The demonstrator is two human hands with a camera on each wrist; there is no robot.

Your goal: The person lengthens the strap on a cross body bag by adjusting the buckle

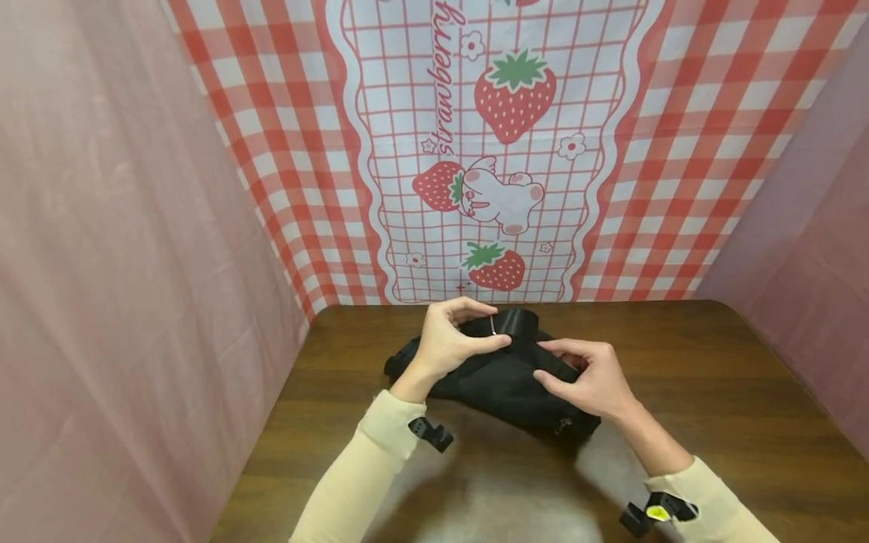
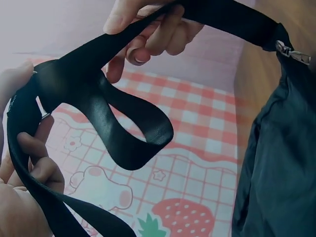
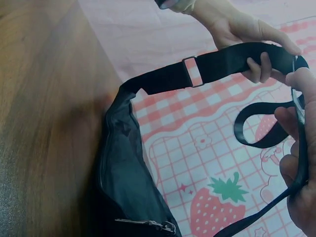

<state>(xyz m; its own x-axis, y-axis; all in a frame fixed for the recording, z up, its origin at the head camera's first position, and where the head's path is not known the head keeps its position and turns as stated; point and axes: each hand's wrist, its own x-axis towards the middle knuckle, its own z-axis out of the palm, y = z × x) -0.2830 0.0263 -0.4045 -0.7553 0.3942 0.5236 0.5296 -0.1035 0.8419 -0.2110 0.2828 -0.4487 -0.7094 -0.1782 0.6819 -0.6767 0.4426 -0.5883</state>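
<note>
A black bag (image 1: 502, 388) has a black strap (image 1: 519, 323) raised above it in the head view. My left hand (image 1: 444, 339) pinches the strap beside a thin metal buckle; the left wrist view shows this hand (image 2: 24, 197) at the left edge, fingers curled round the strap (image 2: 49, 84). My right hand (image 1: 594, 377) pinches another part of the strap; it is the upper hand (image 2: 158, 34) there. A loop of strap (image 2: 153, 143) hangs between the hands. In the right wrist view a rectangular metal slider (image 3: 192, 72) sits on the strap, left of my left hand (image 3: 237, 29); my right hand (image 3: 303, 148) is at the right edge.
The bag rests on a brown wooden table (image 1: 326, 422). Behind stands a red-and-white checked cloth (image 1: 292, 113) with strawberry prints. Pink curtains (image 1: 136, 264) hang on both sides. A zipper pull (image 3: 148, 223) shows on the bag's edge.
</note>
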